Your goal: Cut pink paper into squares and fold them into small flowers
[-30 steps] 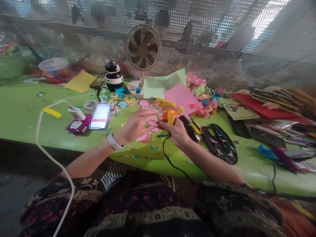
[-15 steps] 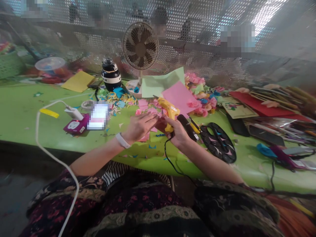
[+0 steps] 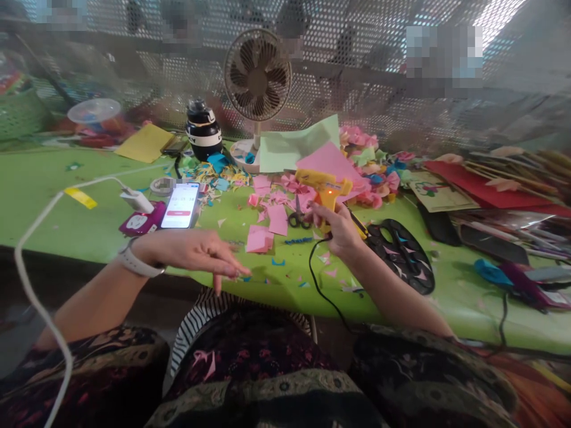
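Note:
A yellow glue gun (image 3: 327,185) with a small lit orange light is gripped in my right hand (image 3: 342,229), its nozzle pointing left and its black cord hanging from the handle. Beneath it on the green table lie dark scissors (image 3: 298,219) among pink paper scraps. My left hand (image 3: 198,252), a white band on its wrist, hovers over the table's front edge. Its fingers are stretched out with a gap below them, and I see nothing held in it. Pink paper squares (image 3: 260,238) lie to the right of that hand.
A lit phone (image 3: 179,206) rests beside a purple power socket (image 3: 141,221) with a white cable. Farther back stand a black bottle (image 3: 203,132) and a fan (image 3: 257,77). Pink paper flowers (image 3: 379,189) are heaped behind the glue gun; a black palette (image 3: 404,258) lies at right.
My left hand has moved left and toward me, away from the glue gun, and its fingers now hang apart. The glue gun has shifted slightly right in my right hand, uncovering the scissors and pink squares.

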Demonstrator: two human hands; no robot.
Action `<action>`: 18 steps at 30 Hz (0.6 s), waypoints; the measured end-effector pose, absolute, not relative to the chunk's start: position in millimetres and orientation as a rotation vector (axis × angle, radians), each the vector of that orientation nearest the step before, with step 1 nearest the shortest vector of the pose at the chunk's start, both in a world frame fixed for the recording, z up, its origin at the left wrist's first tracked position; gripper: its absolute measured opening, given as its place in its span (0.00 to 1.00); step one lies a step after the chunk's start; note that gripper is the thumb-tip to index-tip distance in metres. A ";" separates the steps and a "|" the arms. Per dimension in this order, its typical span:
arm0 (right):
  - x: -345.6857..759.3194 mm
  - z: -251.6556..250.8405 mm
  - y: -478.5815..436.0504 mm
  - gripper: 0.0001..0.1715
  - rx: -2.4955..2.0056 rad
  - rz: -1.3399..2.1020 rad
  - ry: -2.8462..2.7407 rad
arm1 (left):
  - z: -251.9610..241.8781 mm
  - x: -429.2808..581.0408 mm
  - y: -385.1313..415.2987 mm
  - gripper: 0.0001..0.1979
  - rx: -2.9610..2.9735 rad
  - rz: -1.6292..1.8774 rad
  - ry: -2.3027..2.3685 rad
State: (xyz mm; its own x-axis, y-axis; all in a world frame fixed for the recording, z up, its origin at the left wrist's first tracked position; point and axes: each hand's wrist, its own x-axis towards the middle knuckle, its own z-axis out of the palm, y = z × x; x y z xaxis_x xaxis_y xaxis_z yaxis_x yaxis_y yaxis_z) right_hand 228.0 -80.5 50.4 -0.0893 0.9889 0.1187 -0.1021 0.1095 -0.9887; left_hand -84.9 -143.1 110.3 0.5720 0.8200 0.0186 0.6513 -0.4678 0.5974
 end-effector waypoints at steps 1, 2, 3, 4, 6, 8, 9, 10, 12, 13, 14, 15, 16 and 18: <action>226.7 50.1 -80.9 0.30 -1.008 1.239 -1.258 | 108.0 -84.3 -140.4 0.17 2.279 0.320 0.997; 225.3 49.6 -81.2 0.30 -1.008 1.243 -1.257 | 102.9 -82.0 -136.7 0.17 2.284 0.258 0.878; 224.2 48.8 -81.5 0.30 -1.007 1.248 -1.258 | 95.5 -78.3 -132.6 0.18 2.297 0.246 0.844; 223.3 47.9 -81.8 0.30 -1.006 1.255 -1.265 | 86.2 -73.8 -128.5 0.19 2.316 0.270 0.903; 222.6 45.9 -82.3 0.30 -0.999 1.262 -1.279 | 65.3 -64.4 -120.4 0.23 2.340 0.386 1.189; 222.9 43.9 -82.7 0.30 -0.989 1.256 -1.286 | 46.5 -58.7 -110.1 0.25 2.342 0.473 1.392; 223.1 42.8 -82.8 0.30 -0.985 1.250 -1.286 | 39.4 -58.1 -102.9 0.23 2.333 0.542 1.444; 223.4 41.6 -82.8 0.30 -0.981 1.246 -1.284 | 34.3 -59.0 -94.3 0.20 2.318 0.648 1.506; 223.5 38.7 -82.5 0.31 -0.976 1.245 -1.275 | 29.6 -62.9 -73.7 0.16 2.277 0.797 1.608; 223.3 37.0 -82.3 0.31 -0.978 1.246 -1.270 | 29.2 -64.6 -63.0 0.17 2.251 0.800 1.654; 223.0 35.4 -82.0 0.31 -0.985 1.248 -1.267 | 29.3 -65.3 -52.9 0.18 2.219 0.762 1.707; 222.7 33.7 -81.9 0.31 -0.994 1.250 -1.266 | 29.4 -64.8 -44.1 0.17 2.189 0.704 1.765; 222.4 32.1 -81.8 0.31 -1.003 1.254 -1.268 | 29.1 -63.1 -36.8 0.18 2.166 0.623 1.794; 222.0 29.3 -81.8 0.31 -1.016 1.265 -1.270 | 25.9 -56.9 -26.8 0.22 2.131 0.532 1.821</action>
